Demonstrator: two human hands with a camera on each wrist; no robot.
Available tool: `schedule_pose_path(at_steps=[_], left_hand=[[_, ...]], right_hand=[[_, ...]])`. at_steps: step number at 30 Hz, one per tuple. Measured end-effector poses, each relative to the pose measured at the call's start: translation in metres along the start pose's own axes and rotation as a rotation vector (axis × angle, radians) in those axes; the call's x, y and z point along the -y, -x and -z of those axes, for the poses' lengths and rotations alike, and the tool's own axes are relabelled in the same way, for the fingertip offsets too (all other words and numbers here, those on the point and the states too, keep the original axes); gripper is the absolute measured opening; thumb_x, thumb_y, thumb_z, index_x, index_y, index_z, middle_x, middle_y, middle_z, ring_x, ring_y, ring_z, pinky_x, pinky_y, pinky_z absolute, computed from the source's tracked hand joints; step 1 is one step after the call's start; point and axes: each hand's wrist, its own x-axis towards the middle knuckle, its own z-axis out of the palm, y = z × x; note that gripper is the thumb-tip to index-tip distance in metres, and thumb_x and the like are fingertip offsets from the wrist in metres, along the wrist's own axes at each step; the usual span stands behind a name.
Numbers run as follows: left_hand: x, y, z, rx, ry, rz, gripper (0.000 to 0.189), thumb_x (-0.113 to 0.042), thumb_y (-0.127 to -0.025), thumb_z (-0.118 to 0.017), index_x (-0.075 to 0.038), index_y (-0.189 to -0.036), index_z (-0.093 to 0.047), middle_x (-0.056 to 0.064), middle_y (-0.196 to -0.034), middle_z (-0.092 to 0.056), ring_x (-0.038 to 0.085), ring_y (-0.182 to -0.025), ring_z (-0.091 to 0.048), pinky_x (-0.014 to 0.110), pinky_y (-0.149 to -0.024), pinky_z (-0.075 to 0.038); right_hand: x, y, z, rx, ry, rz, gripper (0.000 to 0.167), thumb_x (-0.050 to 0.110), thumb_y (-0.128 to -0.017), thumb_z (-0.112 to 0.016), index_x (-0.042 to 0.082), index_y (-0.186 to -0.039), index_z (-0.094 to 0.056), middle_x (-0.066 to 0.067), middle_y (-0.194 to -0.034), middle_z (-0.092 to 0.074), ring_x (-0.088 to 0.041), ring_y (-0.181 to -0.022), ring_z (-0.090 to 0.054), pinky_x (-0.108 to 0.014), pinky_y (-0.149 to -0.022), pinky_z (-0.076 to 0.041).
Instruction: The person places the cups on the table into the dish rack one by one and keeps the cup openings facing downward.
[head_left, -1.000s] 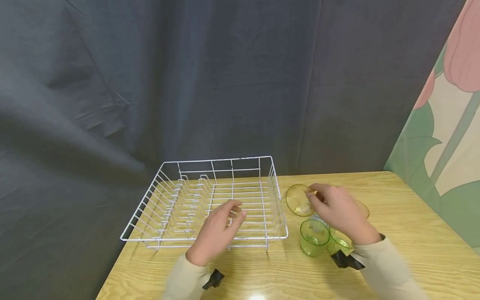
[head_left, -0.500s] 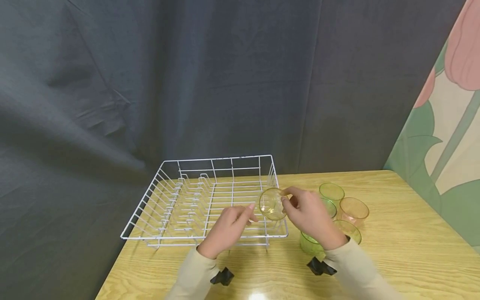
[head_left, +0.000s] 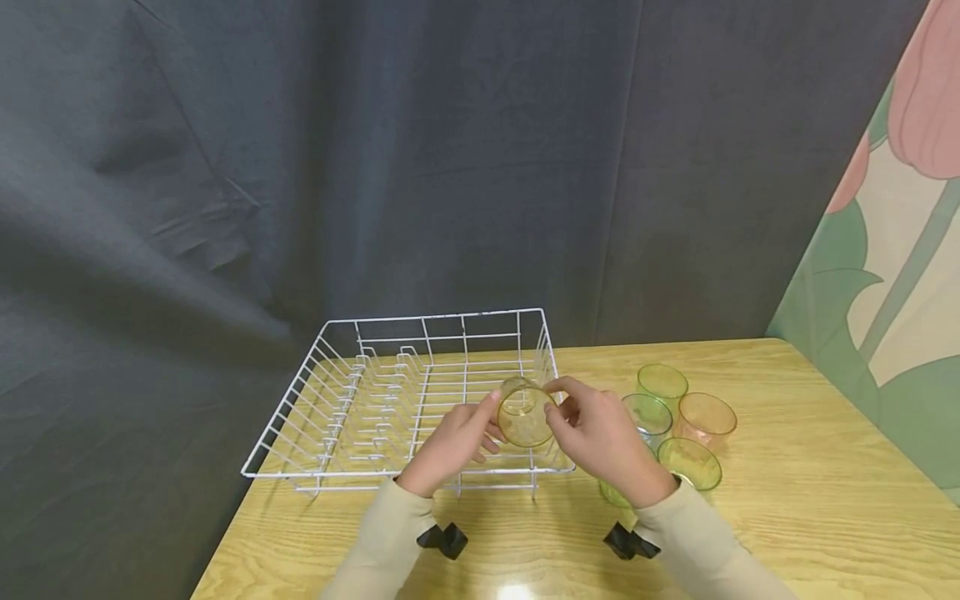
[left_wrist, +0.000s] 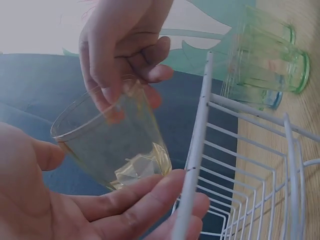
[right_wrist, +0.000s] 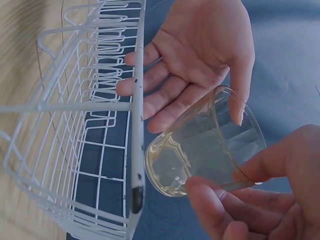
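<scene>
My right grip (head_left: 603,437) is clamped on the rim of a clear pale-yellow tumbler (head_left: 527,421), round and of glass or see-through plastic, pinched between thumb and fingers. My left grip (head_left: 450,450) stands wide at about eight o'clock from the tumbler, its fingers stretched out along the wall and near the base, its thumb apart from them beside the rim; I cannot tell how firmly they touch. The tumbler is tilted, its mouth towards six o'clock, towards me, and its base towards twelve.

It is held in the air over the near right part of a white wire dish rack (head_left: 330,476), which stretches away towards ten o'clock. From the tumbler, between two and four o'clock, a cluster of see-through tumblers in green, yellow-green and orange-pink (head_left: 707,417) stands on the wood-grained surface (head_left: 810,450); the nearest green one is partly hidden behind my right grip.
</scene>
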Motion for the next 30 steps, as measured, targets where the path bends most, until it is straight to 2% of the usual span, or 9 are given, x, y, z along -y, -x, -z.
schedule_pose_path(at_steps=[7, 11, 15, 20, 26, 30], left_hand=[[-0.002, -0.003, 0.009, 0.047, 0.035, 0.047, 0.072, -0.060, -0.104, -0.031, 0.001, -0.110, -0.069, 0.015, -0.097, -0.070, 0.027, -0.082, -0.070, 0.046, -0.071, -0.058], [-0.002, -0.005, 0.013, 0.052, 0.054, 0.064, 0.074, -0.063, -0.102, -0.034, 0.002, -0.119, -0.065, 0.012, -0.095, -0.070, 0.029, -0.082, -0.070, 0.043, -0.070, -0.058], [-0.004, -0.007, 0.015, 0.049, 0.055, 0.056, 0.072, -0.062, -0.101, -0.039, 0.003, -0.116, -0.067, 0.011, -0.092, -0.072, 0.033, -0.084, -0.071, 0.041, -0.070, -0.057], [-0.005, -0.008, 0.017, 0.039, 0.063, 0.039, 0.063, -0.054, -0.102, -0.045, 0.003, -0.112, -0.069, 0.013, -0.093, -0.070, 0.026, -0.081, -0.070, 0.042, -0.071, -0.058], [-0.007, -0.006, 0.019, 0.034, 0.034, 0.025, 0.064, -0.055, -0.098, -0.053, 0.004, -0.123, -0.063, 0.012, -0.109, -0.067, 0.022, -0.085, -0.066, 0.038, -0.071, -0.056], [-0.008, -0.006, 0.020, 0.033, 0.004, 0.028, 0.067, -0.056, -0.095, -0.059, 0.003, -0.128, -0.057, 0.011, -0.109, -0.069, 0.022, -0.087, -0.064, 0.035, -0.069, -0.056]], right_hand=[[-0.001, 0.002, -0.006, 0.013, -0.005, 0.080, 0.025, 0.007, -0.087, -0.068, 0.009, -0.112, -0.069, 0.010, -0.067, -0.067, 0.004, -0.051, -0.049, -0.021, -0.049, -0.044], [-0.002, 0.003, -0.009, -0.011, 0.016, 0.149, 0.029, 0.007, -0.085, -0.072, 0.009, -0.113, -0.068, 0.007, -0.070, -0.070, 0.005, -0.054, -0.052, -0.019, -0.051, -0.045], [-0.002, 0.004, -0.011, -0.022, 0.030, 0.194, 0.032, 0.006, -0.084, -0.073, 0.010, -0.115, -0.066, 0.003, -0.076, -0.074, 0.005, -0.055, -0.052, -0.018, -0.049, -0.044], [-0.005, 0.004, -0.011, -0.008, 0.037, 0.199, 0.036, 0.004, -0.082, -0.073, 0.012, -0.116, -0.063, 0.000, -0.081, -0.075, 0.003, -0.056, -0.054, -0.018, -0.048, -0.044], [-0.006, 0.006, -0.011, 0.017, 0.038, 0.204, 0.039, 0.003, -0.081, -0.075, 0.013, -0.115, -0.060, -0.004, -0.087, -0.076, 0.000, -0.060, -0.059, -0.018, -0.050, -0.045], [-0.007, 0.006, -0.012, 0.036, 0.030, 0.221, 0.040, 0.004, -0.081, -0.077, 0.013, -0.115, -0.059, -0.005, -0.094, -0.076, -0.001, -0.062, -0.060, -0.017, -0.049, -0.044]])
